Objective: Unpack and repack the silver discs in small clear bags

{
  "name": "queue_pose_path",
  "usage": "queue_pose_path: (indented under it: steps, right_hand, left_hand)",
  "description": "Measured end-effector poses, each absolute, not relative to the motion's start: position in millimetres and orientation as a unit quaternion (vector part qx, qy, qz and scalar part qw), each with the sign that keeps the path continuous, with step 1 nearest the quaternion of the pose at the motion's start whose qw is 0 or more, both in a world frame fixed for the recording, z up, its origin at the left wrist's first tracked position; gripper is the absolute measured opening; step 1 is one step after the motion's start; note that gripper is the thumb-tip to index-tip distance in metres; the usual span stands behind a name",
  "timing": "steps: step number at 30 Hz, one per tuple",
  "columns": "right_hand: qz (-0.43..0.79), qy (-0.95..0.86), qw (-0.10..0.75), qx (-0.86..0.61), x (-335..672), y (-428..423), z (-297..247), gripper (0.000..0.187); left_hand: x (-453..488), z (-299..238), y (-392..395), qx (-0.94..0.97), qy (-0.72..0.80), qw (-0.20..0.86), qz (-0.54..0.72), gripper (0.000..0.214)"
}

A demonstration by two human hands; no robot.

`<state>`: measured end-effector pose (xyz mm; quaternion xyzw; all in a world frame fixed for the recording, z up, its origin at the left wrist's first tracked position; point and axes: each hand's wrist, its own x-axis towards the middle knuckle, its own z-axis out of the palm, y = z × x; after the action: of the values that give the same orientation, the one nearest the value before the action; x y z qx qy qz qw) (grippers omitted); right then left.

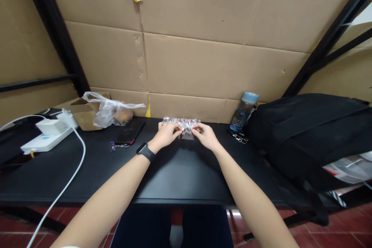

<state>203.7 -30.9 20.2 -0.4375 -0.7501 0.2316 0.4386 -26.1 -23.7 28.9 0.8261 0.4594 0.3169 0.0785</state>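
Both my arms reach forward over a black table [174, 170]. My left hand [166, 135], with a black watch [145, 152] on its wrist, and my right hand [205, 135] pinch a small clear crinkly plastic packet [186, 127] with red bits inside. The packet sits between the two hands at the far edge of the table, near the cardboard wall. Fingers of both hands are closed on it.
A phone [130, 131] and a small keychain [116, 146] lie to the left. Farther left are a clear bag with fruit [113, 113], a cardboard box [84, 114], a white power strip [48, 137] and cable. A blue-capped bottle [242, 114] and black backpack [308, 135] stand right.
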Motion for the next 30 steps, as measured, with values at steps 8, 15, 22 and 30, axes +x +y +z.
queue_pose_path:
  steps: [8, 15, 22, 30]
  right_hand:
    - [0.350, -0.667, 0.518, -0.405, 188, -36, 18, 0.031]
    - [0.399, -0.637, 0.505, -0.424, 184, -42, 21, 0.035]
    - [0.464, -0.633, 0.482, -0.389, 188, -49, 30, 0.045]
    - [0.466, -0.652, 0.457, -0.385, 191, -52, 29, 0.070]
  left_hand:
    - [-13, 28, -26, 0.749, 0.420, 0.227, 0.460, 0.018]
    - [-7, 24, -30, 0.755, 0.377, 0.262, 0.469, 0.020]
    - [-6, 18, -26, 0.735, 0.383, 0.287, 0.480, 0.020]
    - [-5, 15, -22, 0.729, 0.374, 0.307, 0.484, 0.024]
